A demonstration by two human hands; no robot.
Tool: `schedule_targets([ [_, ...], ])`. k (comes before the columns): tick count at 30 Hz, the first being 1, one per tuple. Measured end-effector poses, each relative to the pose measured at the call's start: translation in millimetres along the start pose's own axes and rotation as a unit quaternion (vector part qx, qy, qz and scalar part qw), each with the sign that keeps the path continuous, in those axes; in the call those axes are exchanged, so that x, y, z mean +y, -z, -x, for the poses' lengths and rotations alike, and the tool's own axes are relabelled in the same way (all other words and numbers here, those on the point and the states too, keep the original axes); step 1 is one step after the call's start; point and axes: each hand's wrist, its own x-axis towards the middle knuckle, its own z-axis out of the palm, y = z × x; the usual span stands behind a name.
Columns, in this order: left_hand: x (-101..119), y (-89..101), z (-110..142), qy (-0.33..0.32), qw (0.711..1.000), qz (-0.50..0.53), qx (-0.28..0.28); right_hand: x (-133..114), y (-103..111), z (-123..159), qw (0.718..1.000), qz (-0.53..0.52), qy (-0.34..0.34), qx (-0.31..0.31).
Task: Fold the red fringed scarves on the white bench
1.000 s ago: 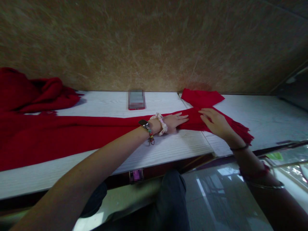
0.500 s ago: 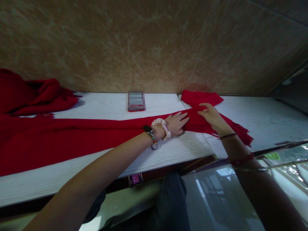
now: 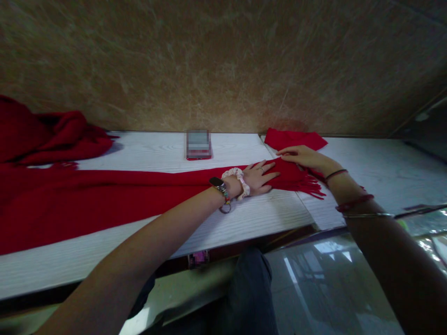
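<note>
A long red scarf [image 3: 115, 195] with a fringed end [image 3: 312, 184] lies lengthwise along a white wood-grain counter. Pressed flat on it, fingers spread, is my left hand [image 3: 258, 179], with a scrunchie and a watch at the wrist. Over the scarf's upper edge near the fringe rests my right hand [image 3: 303, 158], its fingers stretched out to the left and the palm facing down. Part of the fringe is hidden beneath the right hand and wrist. Just behind that hand lies a folded red cloth [image 3: 291, 138].
Bunched red fabric [image 3: 70, 139] sits at the far left. A phone-like object [image 3: 198, 144], its screen blurred, lies by the brown marbled wall [image 3: 223, 70]. The white counter [image 3: 223, 232] has its front edge near my legs. A glossy surface [image 3: 314, 279] shows at lower right.
My right hand has flattened, its fingers reaching further left over the scarf's upper edge. The fringe that stretched out to the right now shows shorter and nearer. My left hand stays pressed in place.
</note>
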Motion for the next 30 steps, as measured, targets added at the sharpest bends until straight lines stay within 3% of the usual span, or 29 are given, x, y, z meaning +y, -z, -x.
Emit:
schedule_targets([
  [5, -4.0, -9.7, 1.9, 0.004, 1.000, -0.002, 0.007, 5.8, 6.8, -4.3, 0.999, 0.009, 0.014, -0.031],
  [10, -3.4, -9.7, 3.1, 0.004, 1.000, 0.008, 0.005, 17.9, -11.8, 0.3, 0.984, -0.160, 0.007, 0.073],
  [13, -1.1, -5.9, 4.1, 0.012, 1.000, 0.015, -0.009, 30.4, -24.2, 2.4, 0.971, -0.202, 0.003, 0.128],
  [19, -0.6, -2.8, 5.5, 0.016, 0.999, 0.012, -0.029, 56.1, -38.1, 5.2, 0.982, -0.037, 0.077, 0.168],
  [25, -4.2, -4.9, 6.4, 0.006, 1.000, 0.013, -0.018, 48.0, -23.7, 13.0, 0.958, 0.172, 0.173, 0.152],
  [30, 0.1, -3.7, 9.9, 0.019, 1.000, 0.002, -0.018, 42.6, -32.0, 21.0, 0.962, 0.217, 0.116, 0.120],
])
